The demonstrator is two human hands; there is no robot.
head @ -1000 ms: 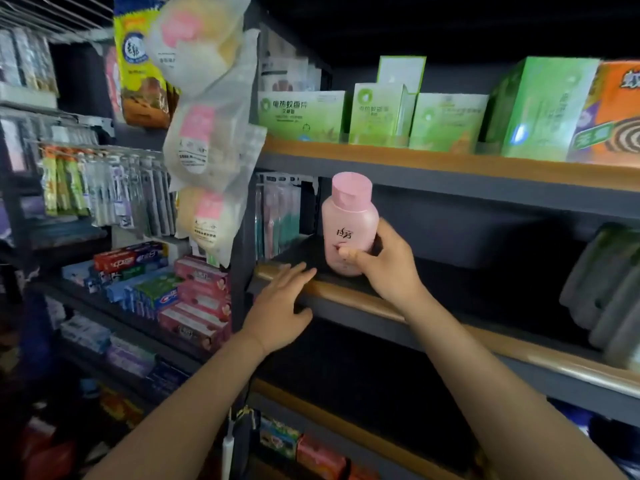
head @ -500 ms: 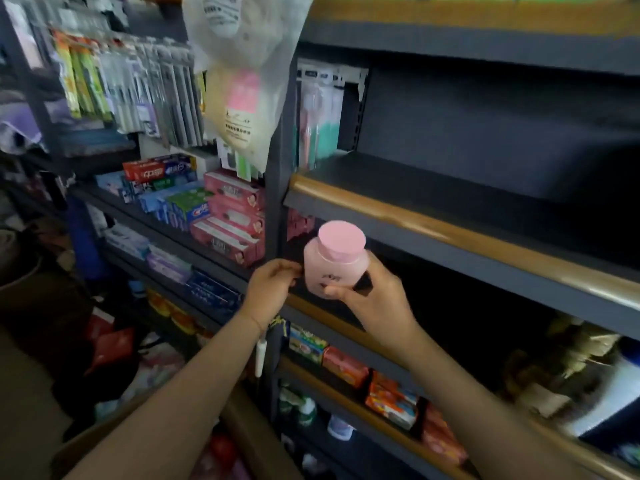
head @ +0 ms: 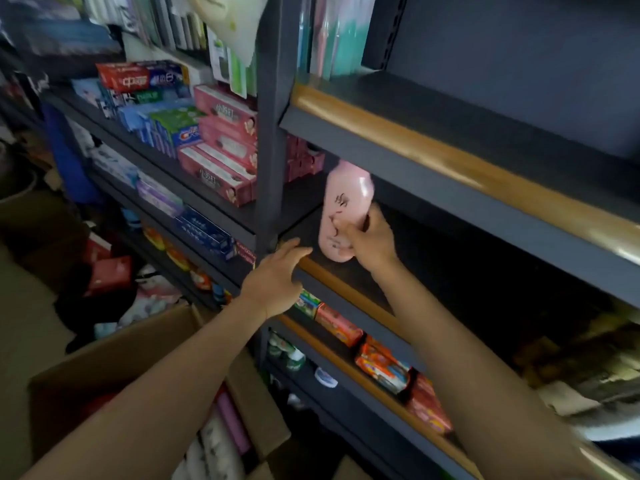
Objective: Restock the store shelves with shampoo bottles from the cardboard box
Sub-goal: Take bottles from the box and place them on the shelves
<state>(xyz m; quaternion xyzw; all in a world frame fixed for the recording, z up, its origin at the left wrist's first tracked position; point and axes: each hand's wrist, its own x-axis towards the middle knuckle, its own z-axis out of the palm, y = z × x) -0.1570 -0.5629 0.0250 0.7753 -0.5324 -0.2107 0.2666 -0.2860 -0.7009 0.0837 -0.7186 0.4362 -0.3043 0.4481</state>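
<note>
While the right hand (head: 372, 239) grips the lower half of the pink plastic shampoo bottle with dark lettering (head: 346, 209), its fingers (head: 349, 233) are curled round the front of the body and the thumb sits on the far side. The bottle stands nearly upright at the left end of the dark metal shelf with the wood-coloured front lip (head: 346, 285). Its base is at or just above the shelf surface; motion blur makes it impossible to tell which. Its cap is tucked under the edge of the shelf above.

The left hand (head: 273, 282) holds nothing. Its fingers are straight and lightly spread, and their tips lie at the shelf's front lip just beside the grey upright post (head: 273, 133).

To finish the placement well, the person would probably do best to settle the base flat on the shelf before loosening the grip, since a tall narrow bottle is likely to tip if let go while leaning. Keeping the lettering turned outward and the bottle close to the post would leave the rest of the shelf free for a row. Headroom under the upper shelf looks tight, so sliding the bottle back seems safer than lifting it.

The open brown cardboard box (head: 114, 344) sits low at the left, with more bottles dimly visible inside.
</note>
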